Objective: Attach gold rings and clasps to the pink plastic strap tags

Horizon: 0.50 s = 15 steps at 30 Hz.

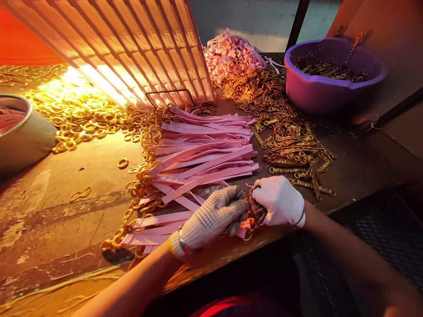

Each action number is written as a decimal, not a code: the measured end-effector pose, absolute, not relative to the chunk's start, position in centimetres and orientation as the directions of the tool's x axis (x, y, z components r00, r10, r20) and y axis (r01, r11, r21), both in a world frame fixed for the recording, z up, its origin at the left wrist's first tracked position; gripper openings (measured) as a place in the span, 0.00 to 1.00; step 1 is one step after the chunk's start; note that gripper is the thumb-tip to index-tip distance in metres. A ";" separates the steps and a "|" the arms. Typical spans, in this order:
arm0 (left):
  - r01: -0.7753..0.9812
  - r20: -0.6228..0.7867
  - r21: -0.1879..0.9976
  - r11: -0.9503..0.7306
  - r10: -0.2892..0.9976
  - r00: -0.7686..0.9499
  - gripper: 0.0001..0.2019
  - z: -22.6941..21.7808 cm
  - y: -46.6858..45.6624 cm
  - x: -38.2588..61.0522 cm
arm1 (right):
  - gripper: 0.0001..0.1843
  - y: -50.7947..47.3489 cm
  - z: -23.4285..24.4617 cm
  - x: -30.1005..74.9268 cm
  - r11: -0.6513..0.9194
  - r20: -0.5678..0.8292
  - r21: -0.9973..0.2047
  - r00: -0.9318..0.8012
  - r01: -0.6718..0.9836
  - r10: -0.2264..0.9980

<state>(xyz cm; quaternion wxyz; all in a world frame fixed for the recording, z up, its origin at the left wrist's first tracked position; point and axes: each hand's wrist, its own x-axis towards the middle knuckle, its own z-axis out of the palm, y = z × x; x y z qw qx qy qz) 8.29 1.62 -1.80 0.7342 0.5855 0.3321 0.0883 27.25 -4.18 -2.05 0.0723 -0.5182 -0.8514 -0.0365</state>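
My two gloved hands meet at the near edge of the worktop [66,207]. My left hand [211,216] and right hand [280,200] are pressed close together, both closed on the end of a pink strap [243,228] with a gold ring [248,234] at it; a dark, worn patch of glove hides the exact spot where the two join, so I cannot tell how far the ring is seated. To do this well I judge I should keep the strap end flat and pinched short between thumb and fingertips, hold the ring square to it, and work low over the worktop so nothing drops off the edge.

Just beyond my hands lies the fan of pink straps [205,154], loosely stacked, with gold rings [82,114] strewn to the left under the bright lamp glare. To the right spreads a heap of brass clasps [291,136]. The purple basin [317,94] at the far right holds more dark brass hardware. A grey tub [29,141] at the left edge holds what look like pink straps. A clear bag of small pink pieces [231,55] sits at the back.
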 end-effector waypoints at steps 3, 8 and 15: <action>0.207 -0.395 0.898 0.389 0.502 0.770 0.18 -1.3 1.8 8.5 | 0.11 -3.9 -2.3 27.3 0.487 0.313 -0.016 -0.458 0.873 0.832; 0.219 -0.351 0.933 0.287 0.581 0.734 0.18 -1.5 3.8 9.4 | 0.09 -4.0 -3.4 28.9 0.485 0.437 -0.142 -0.385 0.863 0.813; 0.518 0.085 0.577 -0.631 0.678 0.730 0.14 -4.0 6.9 13.6 | 0.13 -3.2 -5.3 32.0 0.383 0.622 -0.624 0.136 0.681 0.771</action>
